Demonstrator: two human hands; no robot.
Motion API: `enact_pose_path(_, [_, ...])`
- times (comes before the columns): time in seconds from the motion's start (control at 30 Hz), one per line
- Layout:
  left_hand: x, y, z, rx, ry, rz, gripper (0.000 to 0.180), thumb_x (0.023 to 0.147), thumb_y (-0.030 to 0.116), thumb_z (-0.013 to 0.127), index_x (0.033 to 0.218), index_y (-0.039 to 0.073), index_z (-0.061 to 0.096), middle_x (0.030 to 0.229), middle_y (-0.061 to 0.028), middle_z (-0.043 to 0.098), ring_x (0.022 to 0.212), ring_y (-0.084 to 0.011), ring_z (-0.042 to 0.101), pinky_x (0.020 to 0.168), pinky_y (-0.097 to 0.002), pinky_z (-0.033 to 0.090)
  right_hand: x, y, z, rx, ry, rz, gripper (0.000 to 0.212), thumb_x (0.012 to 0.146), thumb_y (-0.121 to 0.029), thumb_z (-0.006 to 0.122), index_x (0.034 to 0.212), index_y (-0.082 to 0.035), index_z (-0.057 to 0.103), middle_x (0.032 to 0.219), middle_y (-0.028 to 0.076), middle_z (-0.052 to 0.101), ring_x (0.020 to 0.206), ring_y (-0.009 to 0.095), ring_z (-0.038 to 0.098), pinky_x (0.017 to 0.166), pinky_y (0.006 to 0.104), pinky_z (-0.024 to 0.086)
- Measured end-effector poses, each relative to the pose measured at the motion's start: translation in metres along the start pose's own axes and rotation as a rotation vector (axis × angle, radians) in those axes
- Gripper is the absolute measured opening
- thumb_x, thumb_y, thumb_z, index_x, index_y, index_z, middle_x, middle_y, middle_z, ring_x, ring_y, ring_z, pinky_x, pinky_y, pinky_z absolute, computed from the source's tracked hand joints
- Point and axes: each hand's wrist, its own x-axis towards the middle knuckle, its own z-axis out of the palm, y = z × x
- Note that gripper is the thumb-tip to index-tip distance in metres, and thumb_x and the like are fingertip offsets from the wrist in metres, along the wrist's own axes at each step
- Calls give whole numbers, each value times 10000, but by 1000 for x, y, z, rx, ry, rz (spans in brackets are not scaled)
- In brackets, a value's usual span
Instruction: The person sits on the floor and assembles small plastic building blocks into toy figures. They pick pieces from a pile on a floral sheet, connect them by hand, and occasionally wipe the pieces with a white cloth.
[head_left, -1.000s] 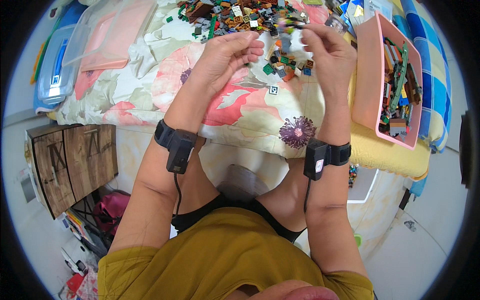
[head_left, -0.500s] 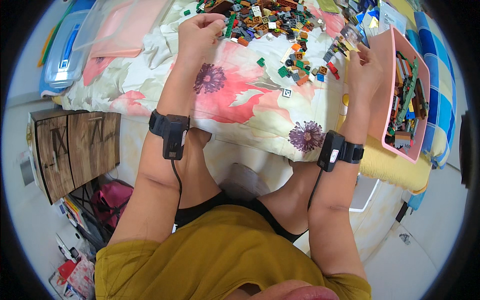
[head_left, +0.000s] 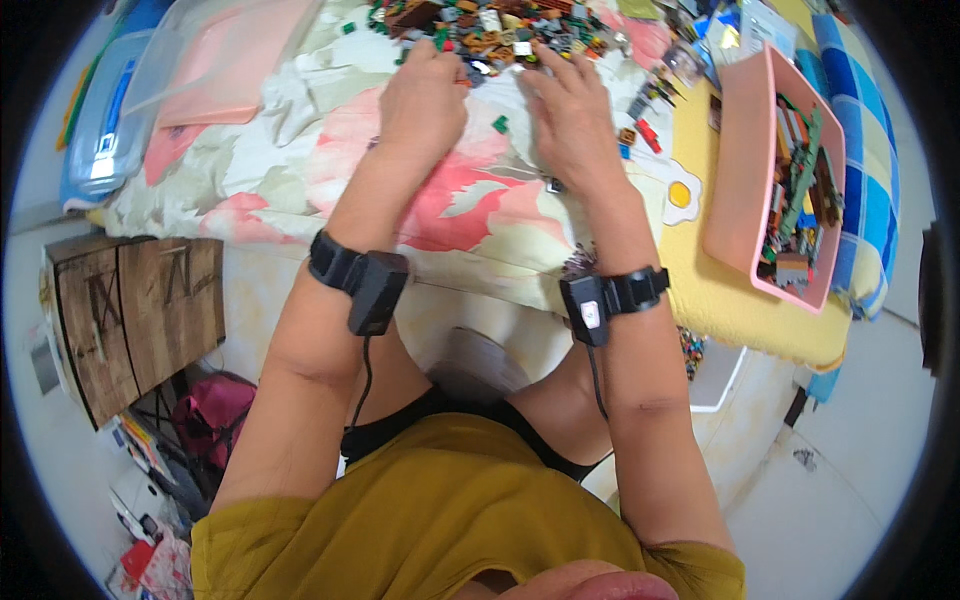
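Note:
A pile of mixed building bricks (head_left: 480, 28) lies at the far edge of the view, on a flowered cloth. My left hand (head_left: 425, 110) rests at the pile's near left edge, palm down. Its bent fingers reach among the bricks, and no held brick shows. Beside it, my right hand (head_left: 575, 125) has its fingers spread over the near right part of the pile, close to a white brick (head_left: 522, 48). The undersides of both hands are hidden. A small green brick (head_left: 500, 124) lies between the hands, on the flowered cloth (head_left: 440, 195).
At the right stands a pink bin (head_left: 735, 170) holding bricks, beside a blue checked pillow (head_left: 870, 170). A red brick piece (head_left: 648, 136) lies right of my right hand. Clear plastic containers (head_left: 215, 60) sit at the far left. Below the bed edge is a wooden cabinet (head_left: 165, 310).
My right hand has moved left from beside the pink bin to the pile, now covering the loose bricks there. My left hand has shifted slightly right and nearer, its fingers now at the pile's edge.

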Motion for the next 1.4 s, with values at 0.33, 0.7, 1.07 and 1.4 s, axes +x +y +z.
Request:
enact_pose_path(0.33, [9,-37,16,-314,-192,-35,240,909,192,665,1062,7,660,938,-62,665,799,-130,589,701,-252,482,-5,9,29,-287,-195,94,156,672,-205,653,741,-111,757,943,94,686,978,286,607,874,399,437])
enact_pose_path(0.7, [-2,-16,14,-104,-281,15,313,959,249,638,1102,-30,645,943,-84,685,797,-143,615,711,-254,507,7,-15,21,-159,219,232,190,692,-275,654,732,-110,740,805,90,679,831,295,625,795,465,432])
enact_pose_path(1.07, [-2,-11,26,-125,-103,209,264,964,230,629,1134,45,707,862,-27,691,597,-57,506,478,-201,407,10,5,-18,-32,266,261,219,715,-198,656,745,10,718,744,173,672,709,295,676,541,417,508])
enact_pose_path(1.4, [-19,13,19,-395,-117,4,307,1012,229,556,1167,-7,678,1051,-91,701,825,-126,622,664,-226,502,10,2,3,-189,437,272,242,717,-180,639,801,42,688,755,184,674,695,308,678,541,418,512])
